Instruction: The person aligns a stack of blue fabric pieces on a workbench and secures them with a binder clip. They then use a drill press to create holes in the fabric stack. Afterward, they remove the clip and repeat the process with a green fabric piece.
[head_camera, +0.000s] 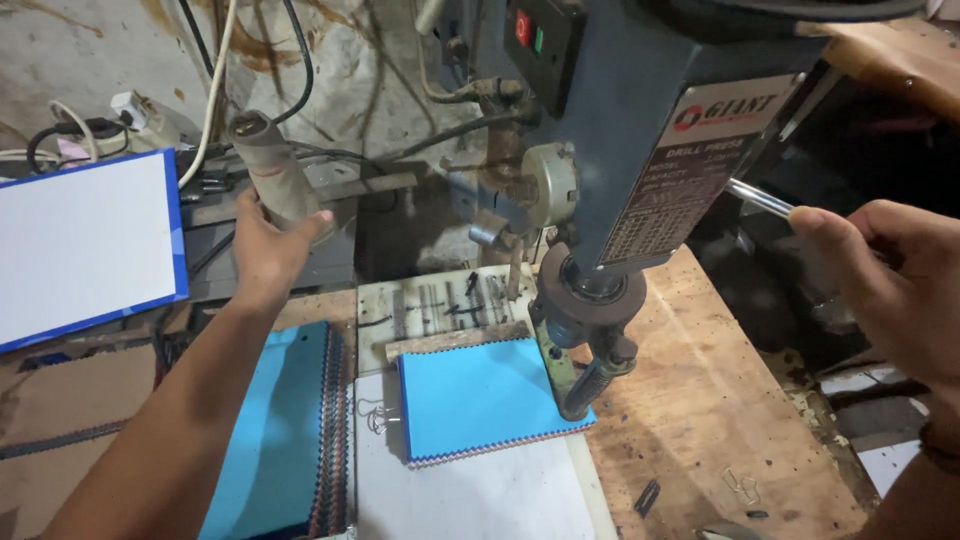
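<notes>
- Left hand (268, 248) grips an upright grey cylinder (272, 170) behind the bench.
- Right hand (890, 275) clasps the drill press's metal feed handle (758, 198).
- Blue fabric swatch stack (480, 398) lies under the drill chuck (588, 300), on the wooden table (700, 420).

dim, warm workshop light from above, deep shadow behind the drill press (640, 130), slight blur at the edges.

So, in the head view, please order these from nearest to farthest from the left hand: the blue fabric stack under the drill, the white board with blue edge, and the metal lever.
Measured from the left hand:
1. White board with blue edge, just to its left.
2. Blue fabric stack, lower right, under the drill.
3. Metal lever, far right, at the right hand.
</notes>
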